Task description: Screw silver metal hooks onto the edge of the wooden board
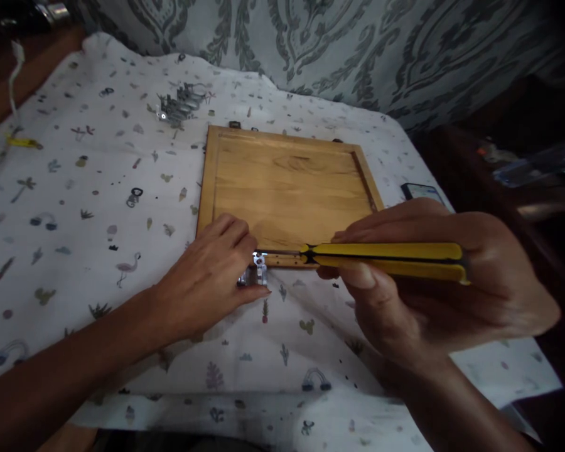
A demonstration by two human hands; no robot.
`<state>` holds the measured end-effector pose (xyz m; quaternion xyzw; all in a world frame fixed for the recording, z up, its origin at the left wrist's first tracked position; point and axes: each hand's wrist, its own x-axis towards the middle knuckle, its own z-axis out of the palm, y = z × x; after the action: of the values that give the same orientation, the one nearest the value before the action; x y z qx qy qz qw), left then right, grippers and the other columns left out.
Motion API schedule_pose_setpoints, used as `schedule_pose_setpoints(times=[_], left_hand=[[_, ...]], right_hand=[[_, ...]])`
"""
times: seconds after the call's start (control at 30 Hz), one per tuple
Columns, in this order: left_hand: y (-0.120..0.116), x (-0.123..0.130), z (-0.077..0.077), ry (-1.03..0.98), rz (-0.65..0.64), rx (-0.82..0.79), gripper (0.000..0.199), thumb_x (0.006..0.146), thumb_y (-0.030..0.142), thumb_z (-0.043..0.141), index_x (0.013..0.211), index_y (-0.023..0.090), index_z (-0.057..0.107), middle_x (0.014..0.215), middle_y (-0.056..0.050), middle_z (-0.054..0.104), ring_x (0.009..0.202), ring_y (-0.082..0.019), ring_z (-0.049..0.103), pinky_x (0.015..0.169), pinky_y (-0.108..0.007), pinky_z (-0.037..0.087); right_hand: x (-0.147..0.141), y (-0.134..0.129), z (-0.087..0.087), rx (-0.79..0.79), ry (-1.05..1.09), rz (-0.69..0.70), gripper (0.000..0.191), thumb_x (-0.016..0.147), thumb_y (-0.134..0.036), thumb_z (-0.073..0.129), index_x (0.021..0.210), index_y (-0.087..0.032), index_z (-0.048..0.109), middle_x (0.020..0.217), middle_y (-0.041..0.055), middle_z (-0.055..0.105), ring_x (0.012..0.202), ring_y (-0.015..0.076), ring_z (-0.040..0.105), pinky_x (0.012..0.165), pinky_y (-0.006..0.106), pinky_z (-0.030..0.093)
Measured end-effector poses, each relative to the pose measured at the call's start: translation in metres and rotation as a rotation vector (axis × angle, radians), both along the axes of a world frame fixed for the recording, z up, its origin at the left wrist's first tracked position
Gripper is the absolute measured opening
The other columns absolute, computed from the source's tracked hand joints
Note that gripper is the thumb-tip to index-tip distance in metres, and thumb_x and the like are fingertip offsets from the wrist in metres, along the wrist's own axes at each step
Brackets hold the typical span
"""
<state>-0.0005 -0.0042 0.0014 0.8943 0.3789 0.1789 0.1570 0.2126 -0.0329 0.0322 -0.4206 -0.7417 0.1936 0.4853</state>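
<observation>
My right hand (492, 276) is clamped on a yellow screwdriver (386, 254), pointing at the metal hinge (260, 262) my left hand (207, 270) clasps at the near edge of the wooden panel (282, 194).

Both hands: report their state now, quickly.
Left hand: curled at a metal hinge on the near edge of the wooden panel; grip cannot be told.
Right hand: closed, holding the yellow-and-black screwdriver.

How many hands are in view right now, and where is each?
2. The left hand is on a metal fitting at the near edge of the wooden panel; the right hand, farther right, holds a yellow-handled screwdriver.
</observation>
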Motion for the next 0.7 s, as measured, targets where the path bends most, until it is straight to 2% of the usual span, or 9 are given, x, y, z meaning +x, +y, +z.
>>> schedule_pose_setpoints(times=[0.03,0.1,0.2,0.4,0.63,0.7], left_hand=[[0.000,0.000,0.000,0.000,-0.002,-0.002,0.032,0.084,0.038,0.084,0.088,0.017,0.061,0.095,-0.006,0.062,0.098,-0.027,0.056,0.082,-0.040,0.052],[0.000,0.000,0.001,0.001,-0.002,-0.015,0.031,0.084,0.036,0.083,0.088,0.016,0.061,0.096,-0.007,0.063,0.099,-0.027,0.056,0.083,-0.040,0.052],[0.000,0.000,0.003,0.001,0.005,-0.036,0.030,0.083,0.033,0.084,0.089,0.015,0.061,0.098,-0.007,0.063,0.101,-0.028,0.057,0.084,-0.040,0.051],[0.001,0.001,0.003,0.007,0.002,-0.031,0.030,0.084,0.035,0.082,0.089,0.016,0.060,0.098,-0.007,0.064,0.101,-0.028,0.057,0.085,-0.040,0.051],[0.001,0.001,0.005,0.018,-0.001,-0.036,0.031,0.083,0.035,0.083,0.091,0.016,0.060,0.100,-0.008,0.064,0.102,-0.029,0.056,0.084,-0.041,0.051],[0.001,0.001,0.006,0.022,-0.004,-0.039,0.031,0.083,0.035,0.084,0.091,0.016,0.060,0.100,-0.008,0.064,0.102,-0.029,0.057,0.084,-0.041,0.051]], right_hand=[[-0.001,0.001,0.000,0.110,0.036,-0.043,0.027,0.085,-0.033,0.078,0.109,-0.042,0.070,0.090,0.0012,0.073,0.073,0.0289,0.069,0.065,0.048,0.052],[-0.006,0.005,0.000,0.184,0.032,-0.132,0.017,0.084,-0.034,0.080,0.098,-0.037,0.072,0.081,0.0023,0.071,0.070,0.0279,0.067,0.062,0.046,0.052],[-0.011,0.009,-0.002,0.201,0.022,-0.182,0.010,0.086,-0.038,0.078,0.090,-0.035,0.070,0.074,0.0021,0.068,0.067,0.0267,0.064,0.059,0.044,0.051],[-0.009,0.011,-0.003,0.180,0.055,-0.136,0.009,0.087,-0.031,0.077,0.090,-0.033,0.069,0.077,0.0017,0.067,0.066,0.0238,0.061,0.059,0.042,0.047],[-0.006,0.012,-0.005,0.169,0.037,-0.123,0.012,0.086,-0.029,0.078,0.090,-0.034,0.068,0.074,0.0010,0.065,0.063,0.0235,0.059,0.057,0.041,0.043],[-0.001,0.011,-0.007,0.124,0.036,-0.096,0.014,0.085,-0.030,0.079,0.093,-0.035,0.068,0.075,0.0014,0.065,0.065,0.0241,0.058,0.057,0.041,0.044]])
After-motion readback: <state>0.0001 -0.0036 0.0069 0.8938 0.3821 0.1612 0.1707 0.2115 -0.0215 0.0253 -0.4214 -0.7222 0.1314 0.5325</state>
